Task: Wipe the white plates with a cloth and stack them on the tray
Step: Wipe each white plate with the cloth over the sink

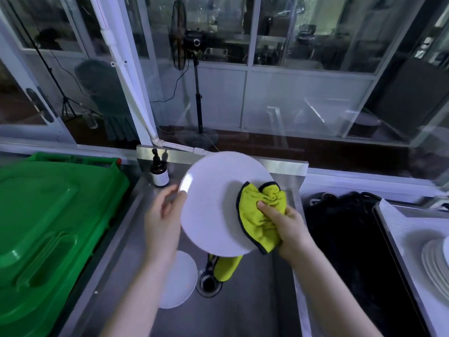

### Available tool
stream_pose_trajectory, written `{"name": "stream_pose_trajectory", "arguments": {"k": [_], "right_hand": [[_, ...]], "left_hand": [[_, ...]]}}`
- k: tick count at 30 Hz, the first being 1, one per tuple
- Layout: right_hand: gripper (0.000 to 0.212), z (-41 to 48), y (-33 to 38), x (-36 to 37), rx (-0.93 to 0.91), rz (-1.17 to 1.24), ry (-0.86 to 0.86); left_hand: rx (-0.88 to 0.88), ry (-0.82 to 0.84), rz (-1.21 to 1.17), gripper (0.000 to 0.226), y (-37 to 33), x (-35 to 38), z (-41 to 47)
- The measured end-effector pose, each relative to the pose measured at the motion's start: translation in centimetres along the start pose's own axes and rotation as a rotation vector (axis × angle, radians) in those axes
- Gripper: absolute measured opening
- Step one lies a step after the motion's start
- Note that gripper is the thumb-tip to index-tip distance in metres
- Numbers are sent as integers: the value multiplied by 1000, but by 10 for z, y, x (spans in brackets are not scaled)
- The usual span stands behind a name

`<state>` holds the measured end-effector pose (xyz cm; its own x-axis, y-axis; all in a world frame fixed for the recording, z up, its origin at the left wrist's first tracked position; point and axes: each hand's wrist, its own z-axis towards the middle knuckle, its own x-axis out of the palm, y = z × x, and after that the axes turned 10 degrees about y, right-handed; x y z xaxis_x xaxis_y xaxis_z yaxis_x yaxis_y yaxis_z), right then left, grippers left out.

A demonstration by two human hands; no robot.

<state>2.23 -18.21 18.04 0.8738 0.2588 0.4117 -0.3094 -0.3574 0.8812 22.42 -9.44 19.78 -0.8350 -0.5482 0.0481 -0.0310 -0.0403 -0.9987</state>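
Holding a white plate (213, 203) over the steel sink (255, 300), the left hand (165, 215) grips its rim; the right hand (284, 224) clutches a yellow cloth (262, 215) against it. Right of both hands, stacked plates (435, 261) are cut off.

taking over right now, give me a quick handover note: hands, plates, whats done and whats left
Left hand holds the round white plate by its left edge, above the steel sink.
Right hand grips the yellow-green dark-edged cloth, pressed on that plate's right side.
Done: a stack of white plates sits on the tray at far right.
Left: finish wiping this plate and stack it, then do the second white plate lying in the sink.
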Motion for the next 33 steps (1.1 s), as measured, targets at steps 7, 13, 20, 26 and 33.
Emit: {"name": "stream_pose_trajectory", "arguments": {"k": [7, 13, 20, 26, 33], "right_hand": [[24, -17, -30, 24, 69, 224, -22], [29, 9, 37, 7, 16, -276, 142], [21, 23, 51, 13, -72, -428, 236], [18, -3, -18, 10, -49, -41, 6], [31, -1, -4, 1, 67, -116, 124]], "left_hand": [[47, -155, -168, 19, 13, 32, -11], [156, 232, 245, 23, -7, -10, 21], [156, 287, 216, 22, -8, -7, 16], [-3, -76, -129, 21, 16, 12, -6], [29, 149, 83, 25, 17, -9, 8]]}}
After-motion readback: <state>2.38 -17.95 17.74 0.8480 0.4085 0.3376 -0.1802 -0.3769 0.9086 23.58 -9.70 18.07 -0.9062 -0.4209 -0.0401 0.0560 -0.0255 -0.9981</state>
